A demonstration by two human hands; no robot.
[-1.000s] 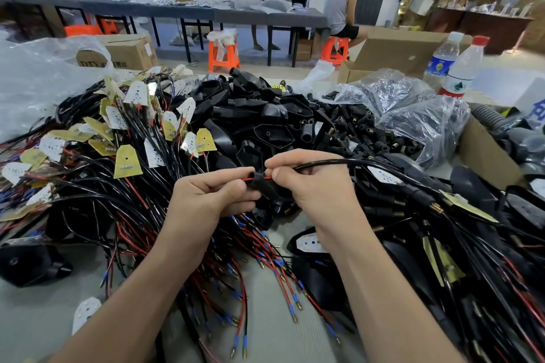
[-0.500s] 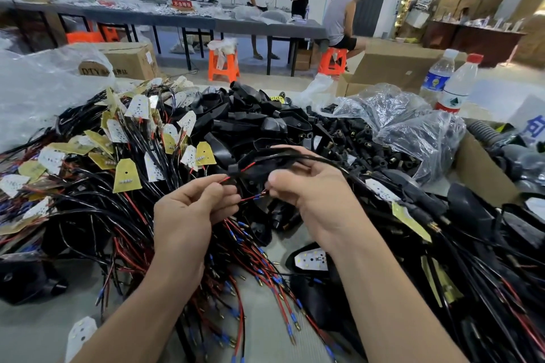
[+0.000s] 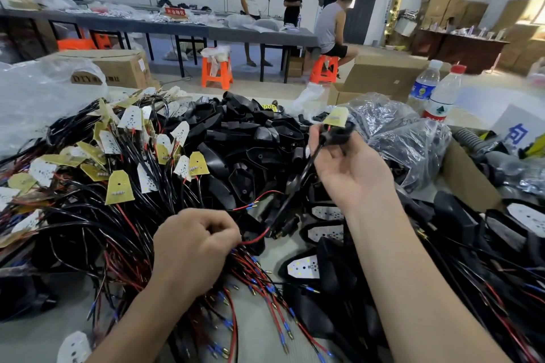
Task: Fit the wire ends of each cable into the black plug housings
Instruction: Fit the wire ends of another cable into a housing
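- Above the housing pile (image 3: 241, 141), the right hand (image 3: 351, 168) grips a black plug housing (image 3: 342, 134) — palm up.
- Lower, the left hand (image 3: 194, 247) pinches a red wire (image 3: 256, 238).

The left forearm (image 3: 138, 321) and right forearm (image 3: 413, 274) are bare to the lower edge of view; the left grip (image 3: 191, 244) and right grip (image 3: 351, 168) are bare too.

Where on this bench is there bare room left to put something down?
Only the grey tabletop at the near left corner, between the left forearm and the cable heap, and a thin strip between both forearms, crossed by red wires. Everywhere else is crowded: black housings pile centre, plastic bags right.
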